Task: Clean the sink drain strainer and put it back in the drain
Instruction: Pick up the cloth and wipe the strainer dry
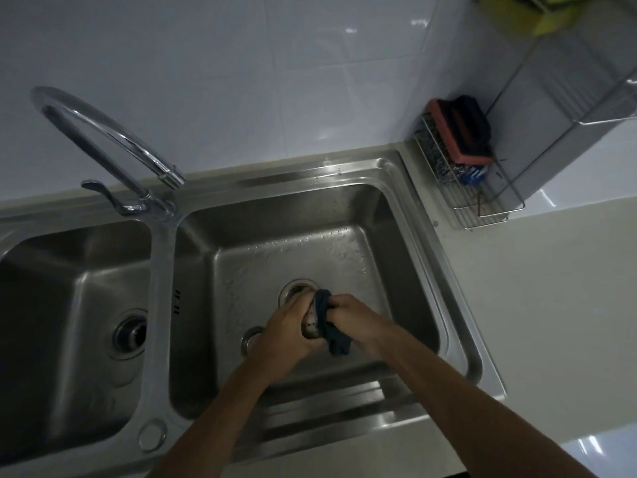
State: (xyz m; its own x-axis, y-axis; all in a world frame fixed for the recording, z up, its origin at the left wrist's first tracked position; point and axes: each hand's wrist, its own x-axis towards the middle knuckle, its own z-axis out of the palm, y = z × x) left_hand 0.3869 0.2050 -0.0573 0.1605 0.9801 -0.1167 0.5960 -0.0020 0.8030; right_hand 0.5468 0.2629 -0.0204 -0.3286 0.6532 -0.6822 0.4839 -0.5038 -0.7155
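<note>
Dim kitchen: pale bench (537,305) with a double steel sink (320,412) set into it, white tiled wall behind.

Nearest, two bare forearms come in from the bottom edge and meet over the right basin. The left hand (281,334) cups the strainer (310,326), fingers curled round it from the left. Only a small pale perforated patch shows between the hands. The strainer is held above the basin floor, not seated, probably so dirt and drips fall into the sink and every side can be reached.

The right hand (355,315) grips a dark cloth (331,326), fingers bunched round it, and presses the cloth against the strainer. A loose tail of cloth hangs toward the near side. Judged step: wiping under way, putting back not yet done.

A small round metal piece (251,338) lies on the basin floor just left of the left hand, partly hidden. It may be a stopper, cannot tell.

Just beyond the hands the drain (294,288) is open, its ring partly covered by knuckles. It is close by, so refitting looks like a short move down and forward. The basin floor past it looks wet.

The left basin has its own drain fitting (129,334) in place.

Farther back, the faucet (103,139) arcs over the divider, with no stream visible. At far right by the wall, a wire caddy (479,213) holds a scrub pad (458,132), parked out of the wet. A dish rack (558,108) stands beside it.
</note>
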